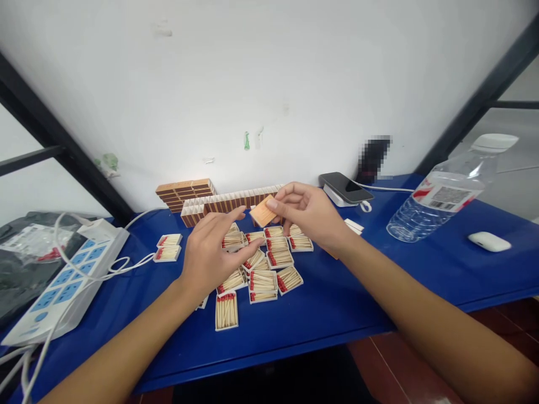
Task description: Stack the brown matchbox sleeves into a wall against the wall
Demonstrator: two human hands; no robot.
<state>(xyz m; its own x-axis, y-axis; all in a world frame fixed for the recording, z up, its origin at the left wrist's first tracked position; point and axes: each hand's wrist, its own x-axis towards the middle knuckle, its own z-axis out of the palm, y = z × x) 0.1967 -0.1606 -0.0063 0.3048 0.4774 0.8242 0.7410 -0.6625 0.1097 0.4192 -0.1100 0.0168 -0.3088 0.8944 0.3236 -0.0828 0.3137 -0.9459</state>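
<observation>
My right hand [309,213] pinches an orange matchbox sleeve [263,212] between thumb and fingers, held just above the blue table [337,297]. My left hand [214,249] hovers with fingers spread over several open white trays of red-tipped matches [264,269], its fingertips close to the sleeve and a tray beneath. One more tray [226,311] lies nearer the front edge, and two trays [168,247] sit to the left. Behind, a row of closed matchboxes [227,203] lines the wall, with a brown stack [184,193] at its left end.
A white and blue power strip [63,280] with cables lies at the left beside a black bag [25,258]. A phone [345,188] rests on a white block at the back. A water bottle [446,196] lies on its side at right, near a white mouse [489,242].
</observation>
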